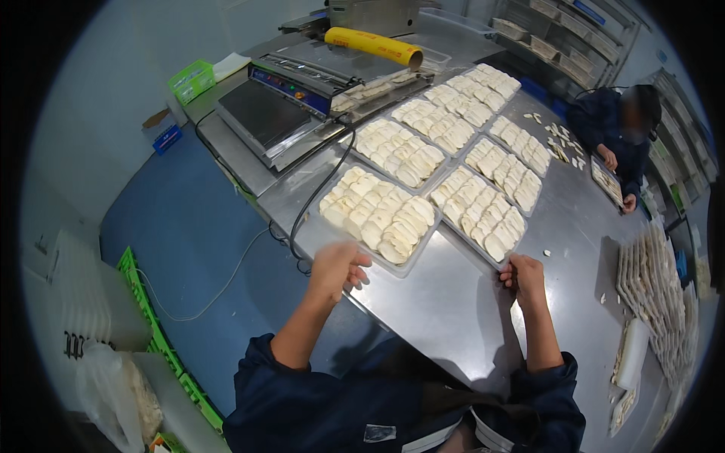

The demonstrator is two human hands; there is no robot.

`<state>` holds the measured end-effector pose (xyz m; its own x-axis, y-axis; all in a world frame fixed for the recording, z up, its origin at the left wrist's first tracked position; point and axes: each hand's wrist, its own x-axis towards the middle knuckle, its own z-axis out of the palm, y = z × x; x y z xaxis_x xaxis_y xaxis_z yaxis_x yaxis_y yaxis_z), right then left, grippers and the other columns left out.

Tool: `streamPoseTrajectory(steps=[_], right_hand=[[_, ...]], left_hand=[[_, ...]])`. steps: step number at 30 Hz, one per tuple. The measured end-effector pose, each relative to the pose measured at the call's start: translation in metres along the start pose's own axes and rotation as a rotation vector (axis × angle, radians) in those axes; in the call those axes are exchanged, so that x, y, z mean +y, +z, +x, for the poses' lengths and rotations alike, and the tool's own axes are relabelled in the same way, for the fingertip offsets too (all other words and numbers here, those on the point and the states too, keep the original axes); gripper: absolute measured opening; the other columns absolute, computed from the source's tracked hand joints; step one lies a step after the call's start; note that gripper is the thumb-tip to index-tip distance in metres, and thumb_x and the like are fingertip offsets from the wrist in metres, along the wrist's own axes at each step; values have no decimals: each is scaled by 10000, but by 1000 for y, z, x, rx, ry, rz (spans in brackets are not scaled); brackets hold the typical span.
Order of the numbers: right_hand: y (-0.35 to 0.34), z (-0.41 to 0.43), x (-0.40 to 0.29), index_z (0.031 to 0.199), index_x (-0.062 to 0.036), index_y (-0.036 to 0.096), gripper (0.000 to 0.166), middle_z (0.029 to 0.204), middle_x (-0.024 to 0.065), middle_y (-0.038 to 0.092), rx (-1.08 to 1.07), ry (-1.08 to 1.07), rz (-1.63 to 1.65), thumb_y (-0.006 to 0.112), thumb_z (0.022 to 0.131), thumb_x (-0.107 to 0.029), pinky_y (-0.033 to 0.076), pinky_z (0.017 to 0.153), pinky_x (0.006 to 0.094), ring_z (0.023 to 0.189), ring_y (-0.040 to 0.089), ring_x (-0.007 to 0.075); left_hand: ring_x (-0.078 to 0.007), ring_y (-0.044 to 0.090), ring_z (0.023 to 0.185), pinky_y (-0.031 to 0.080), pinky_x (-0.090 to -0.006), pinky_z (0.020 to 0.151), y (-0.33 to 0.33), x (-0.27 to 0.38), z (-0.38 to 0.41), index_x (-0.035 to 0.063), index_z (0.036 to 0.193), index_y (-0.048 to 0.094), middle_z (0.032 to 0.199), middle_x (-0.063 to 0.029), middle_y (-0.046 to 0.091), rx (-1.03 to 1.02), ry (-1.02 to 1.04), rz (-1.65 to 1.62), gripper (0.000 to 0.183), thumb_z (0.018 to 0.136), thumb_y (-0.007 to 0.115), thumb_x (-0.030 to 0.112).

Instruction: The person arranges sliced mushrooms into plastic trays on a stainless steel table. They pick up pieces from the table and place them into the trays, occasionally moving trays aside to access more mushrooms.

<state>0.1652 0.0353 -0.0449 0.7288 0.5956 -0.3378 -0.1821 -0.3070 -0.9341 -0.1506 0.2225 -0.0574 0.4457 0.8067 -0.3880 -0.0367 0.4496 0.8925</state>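
Shallow clear plastic trays of overlapping pale slices stand in rows on the steel table (430, 317). My left hand (338, 269), slightly blurred, is beside the near edge of the closest left tray (376, 215). Its fingers are loosely curled and apart, with nothing visible in them. My right hand (524, 276) pinches the near corner of the closest right tray (480, 212) between thumb and fingers. Behind these two, more filled trays (401, 152) run toward the far end, their edges close together or touching.
A film-wrapping machine (283, 107) with a yellow film roll (374, 46) stands at the back left. A black cable (323, 192) hangs over the table edge. Loose slices (561, 139) lie near a co-worker (614, 124) handling a tray. Stacked trays (651, 277) stand right.
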Motion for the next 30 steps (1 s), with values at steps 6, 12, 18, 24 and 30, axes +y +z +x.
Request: streamPoseTrajectory(steps=[6,12,18,24,30], right_hand=[[-5,1,2,740,-5,584,256,660,85,618,11,12,10,537,907,-194,434,457,238,519,565,135],[-5,0,2,730,2,581,249,654,85,619,2,3,26,548,896,-181,430,447,237,506,558,130],[-2,1,1,731,3,575,234,647,81,612,15,4,35,539,890,-165,427,442,236,504,556,127],[5,4,-3,739,10,576,234,658,87,615,17,15,13,538,891,-164,429,436,241,507,560,131],[2,7,0,790,32,586,241,683,101,624,26,18,54,534,900,-177,460,484,258,542,575,146]], left_hand=[[-76,485,445,332,-198,361,1,2,6,-12,853,587,708,-73,604,-8,33,85,222,945,520,179],[-75,451,416,299,-202,345,-4,-1,6,1,824,576,674,-53,574,23,69,68,207,941,522,163],[-77,450,412,301,-199,344,-4,-2,-8,-1,807,570,667,-65,573,62,104,65,218,937,522,167],[-93,462,404,324,-209,349,0,3,-12,-20,803,537,654,-102,588,91,84,34,197,918,516,138],[-88,454,405,316,-210,354,2,-1,-10,-5,796,545,644,-81,579,86,76,58,203,922,515,151]])
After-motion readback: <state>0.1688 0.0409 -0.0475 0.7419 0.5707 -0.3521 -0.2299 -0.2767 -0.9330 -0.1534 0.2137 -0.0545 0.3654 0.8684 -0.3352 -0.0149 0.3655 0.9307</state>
